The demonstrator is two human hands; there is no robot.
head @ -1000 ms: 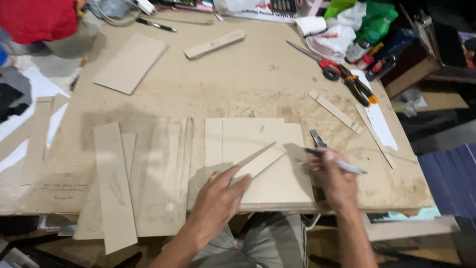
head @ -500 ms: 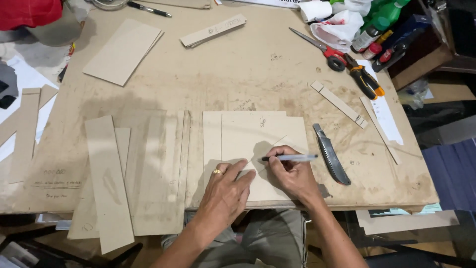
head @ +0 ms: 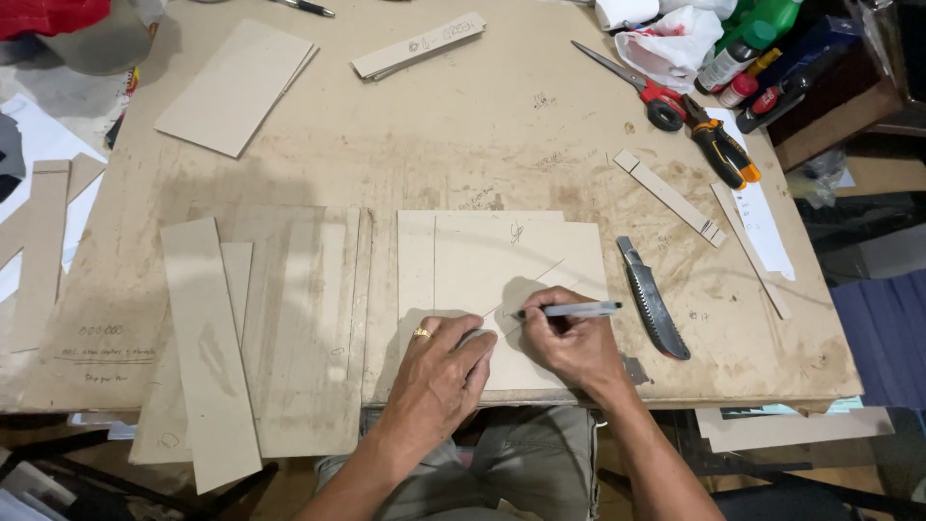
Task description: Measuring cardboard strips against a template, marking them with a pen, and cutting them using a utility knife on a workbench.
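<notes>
A slim grey pen (head: 569,311) is gripped in the closed right hand (head: 576,344), tip on the pale square cardboard sheet (head: 502,280). The sheet is pressed by the left hand (head: 439,371), fingers curled, nothing held.

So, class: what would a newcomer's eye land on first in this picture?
The right hand holds a pen to a pale cardboard sheet at the table's near edge, while the left hand presses beside it. Just right lies a utility knife; red-handled scissors sit at the far right.
</notes>
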